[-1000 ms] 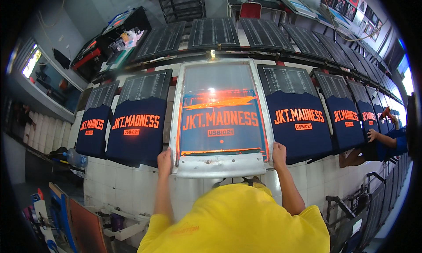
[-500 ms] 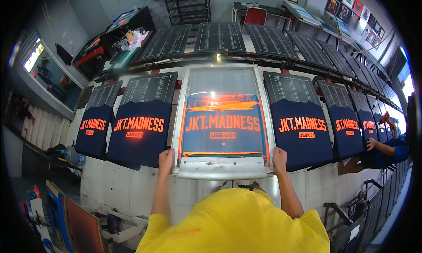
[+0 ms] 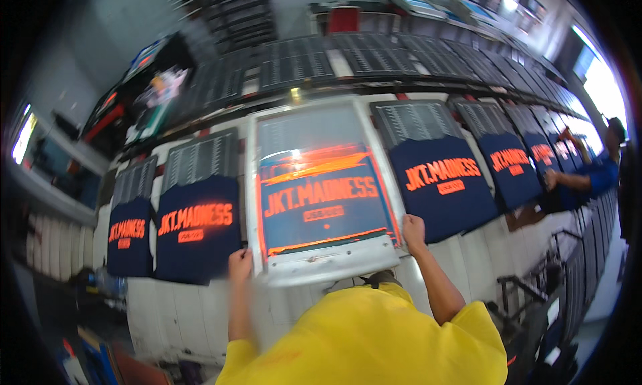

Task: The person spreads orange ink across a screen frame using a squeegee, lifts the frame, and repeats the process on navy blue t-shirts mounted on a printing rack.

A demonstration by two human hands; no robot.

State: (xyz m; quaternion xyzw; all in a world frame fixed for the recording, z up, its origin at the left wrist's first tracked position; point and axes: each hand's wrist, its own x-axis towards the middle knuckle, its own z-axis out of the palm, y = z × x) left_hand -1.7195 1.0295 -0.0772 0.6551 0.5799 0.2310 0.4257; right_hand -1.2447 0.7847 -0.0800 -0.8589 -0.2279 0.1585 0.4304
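A silk-screen frame [image 3: 253, 164] with a pale metal border lies in front of me. Orange ink is smeared across its mesh [image 3: 314, 127], with orange lettering showing below. Along its near end runs a wide metal bar [image 3: 334, 259] with screws. At the near left corner, my left hand [image 3: 240, 265] is closed at the frame's edge, slightly blurred. My right hand [image 3: 414, 230] is closed at the right edge, fingers curled against the frame. Dark navy shirts with orange prints flank it: one shirt [image 3: 194, 251] to the left, another [image 3: 445, 208] to the right, each on a black board.
More printed shirts [image 3: 128, 244] continue along the row on both sides. Behind stands a second row of black boards [image 3: 294, 61]. Cups and bottles crowd a side table [image 3: 164, 91] at far left. A person in blue [image 3: 582, 181] works at the right.
The whole view has tilted and shifted, so the screen frame and shirts appear further left. Both hands stay at the frame's near sides. More of the person at the right shows.
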